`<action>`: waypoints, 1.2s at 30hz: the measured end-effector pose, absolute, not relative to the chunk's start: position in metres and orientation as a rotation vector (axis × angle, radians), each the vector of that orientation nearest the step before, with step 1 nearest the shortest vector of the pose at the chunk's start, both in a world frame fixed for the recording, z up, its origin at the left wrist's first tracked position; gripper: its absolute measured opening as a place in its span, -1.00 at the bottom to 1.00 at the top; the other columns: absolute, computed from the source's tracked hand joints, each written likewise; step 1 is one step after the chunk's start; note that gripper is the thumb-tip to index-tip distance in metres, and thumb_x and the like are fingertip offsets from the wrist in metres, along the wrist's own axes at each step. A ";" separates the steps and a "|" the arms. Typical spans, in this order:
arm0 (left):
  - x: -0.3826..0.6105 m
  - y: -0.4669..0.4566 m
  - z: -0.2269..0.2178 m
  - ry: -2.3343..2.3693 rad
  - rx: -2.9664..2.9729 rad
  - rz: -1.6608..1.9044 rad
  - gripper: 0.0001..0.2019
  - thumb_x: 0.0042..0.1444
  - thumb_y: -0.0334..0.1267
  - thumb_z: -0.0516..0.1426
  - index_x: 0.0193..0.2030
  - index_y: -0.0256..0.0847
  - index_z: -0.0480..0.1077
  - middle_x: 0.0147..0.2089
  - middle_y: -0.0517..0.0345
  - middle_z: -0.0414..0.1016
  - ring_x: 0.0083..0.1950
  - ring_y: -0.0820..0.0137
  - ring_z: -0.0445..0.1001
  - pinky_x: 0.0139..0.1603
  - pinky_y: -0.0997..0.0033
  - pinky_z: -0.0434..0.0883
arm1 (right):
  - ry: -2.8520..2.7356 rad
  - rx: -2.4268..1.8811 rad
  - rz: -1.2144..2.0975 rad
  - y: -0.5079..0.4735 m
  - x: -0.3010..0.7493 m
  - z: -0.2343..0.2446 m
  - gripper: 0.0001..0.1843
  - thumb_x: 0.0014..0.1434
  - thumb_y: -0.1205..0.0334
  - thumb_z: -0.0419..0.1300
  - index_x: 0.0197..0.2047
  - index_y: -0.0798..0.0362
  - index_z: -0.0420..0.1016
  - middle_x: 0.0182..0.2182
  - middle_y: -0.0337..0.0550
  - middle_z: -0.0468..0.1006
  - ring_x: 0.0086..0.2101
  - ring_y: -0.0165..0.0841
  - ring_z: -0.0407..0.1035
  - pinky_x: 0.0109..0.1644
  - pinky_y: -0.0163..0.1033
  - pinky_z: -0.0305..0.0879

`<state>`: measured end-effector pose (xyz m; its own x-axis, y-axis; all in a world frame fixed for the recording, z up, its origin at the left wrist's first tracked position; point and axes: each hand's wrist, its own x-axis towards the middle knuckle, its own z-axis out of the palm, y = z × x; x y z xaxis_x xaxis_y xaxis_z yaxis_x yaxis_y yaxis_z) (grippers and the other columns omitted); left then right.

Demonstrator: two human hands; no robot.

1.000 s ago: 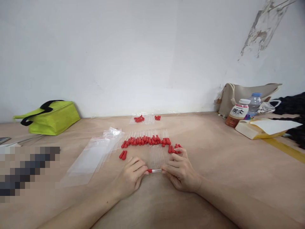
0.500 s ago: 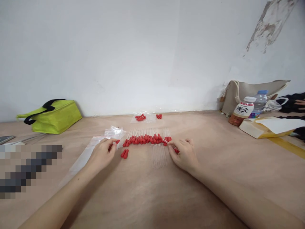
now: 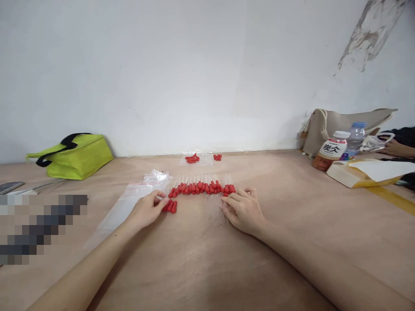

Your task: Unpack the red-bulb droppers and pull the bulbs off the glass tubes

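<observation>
My left hand (image 3: 149, 210) is closed at the fingertips on the leftmost red rubber bulb (image 3: 166, 206) of a small group of loose bulbs (image 3: 174, 207). The fingers partly cover it. My right hand (image 3: 244, 210) rests at the right edge of a row of clear glass dropper tubes (image 3: 213, 211), thumb and fingers closing on the outermost tube. Just beyond both hands lies a long row of droppers with red bulbs (image 3: 193, 188), bulbs facing me and thin tips pointing away. A shorter group of droppers (image 3: 230, 188) sits at its right end.
Clear plastic bags (image 3: 121, 203) lie left of the droppers. Toward the wall are another bag with red bulbs (image 3: 192, 158) and more bulbs (image 3: 217, 157). A green bag (image 3: 79, 157) stands left; bottles (image 3: 330, 151), a beige bag (image 3: 350, 119) and another person's hand (image 3: 398, 149) are right.
My left hand has lowered its red bulb beside the two loose ones. The dropper my right hand held has left its grasp, and that hand has moved left onto the glass tubes.
</observation>
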<state>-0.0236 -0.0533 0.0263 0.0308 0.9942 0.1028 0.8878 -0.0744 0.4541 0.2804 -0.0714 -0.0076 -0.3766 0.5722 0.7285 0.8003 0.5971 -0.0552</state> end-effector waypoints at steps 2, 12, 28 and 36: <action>-0.024 -0.053 0.027 1.937 2.048 0.587 -0.65 0.06 0.05 -0.05 -0.19 -0.15 0.31 -0.40 0.20 0.49 -0.38 0.33 0.44 -0.37 0.41 0.26 | -2.132 -1.077 -0.352 -0.073 0.280 -0.007 -0.77 0.12 0.08 0.09 -0.28 0.01 0.48 -0.47 -0.21 0.50 -0.35 -0.37 0.24 -0.13 -0.14 -0.13; -0.017 -0.054 0.027 1.875 2.119 0.952 -0.69 0.05 -0.03 -0.01 -0.19 -0.17 0.36 -0.16 0.13 0.44 -0.26 0.35 0.39 -0.32 0.41 0.31 | -2.204 -1.095 -0.316 -0.077 0.281 -0.003 -0.55 0.04 -0.16 0.09 -0.25 0.04 0.49 -0.44 -0.14 0.49 -0.35 -0.34 0.24 -0.14 -0.13 -0.10; 0.018 -0.010 0.041 1.996 2.431 0.608 -0.64 -0.04 0.11 0.04 -0.44 -0.16 0.39 -0.32 0.06 0.41 -0.17 0.17 0.35 -0.15 0.23 0.28 | -1.841 -1.292 -0.384 -0.076 0.319 -0.005 -0.73 0.16 0.14 0.05 -0.44 -0.01 0.52 -0.57 -0.22 0.48 -0.44 -0.39 0.27 -0.16 -0.17 -0.08; 0.016 -0.023 0.043 2.046 2.363 0.817 -0.71 0.06 -0.07 0.00 -0.45 -0.22 0.38 -0.34 0.05 0.42 -0.17 0.21 0.36 -0.14 0.27 0.28 | -1.826 -1.297 -0.433 -0.068 0.320 -0.010 -0.75 0.15 0.19 0.05 -0.44 0.00 0.51 -0.58 -0.23 0.46 -0.45 -0.39 0.28 -0.15 -0.16 -0.05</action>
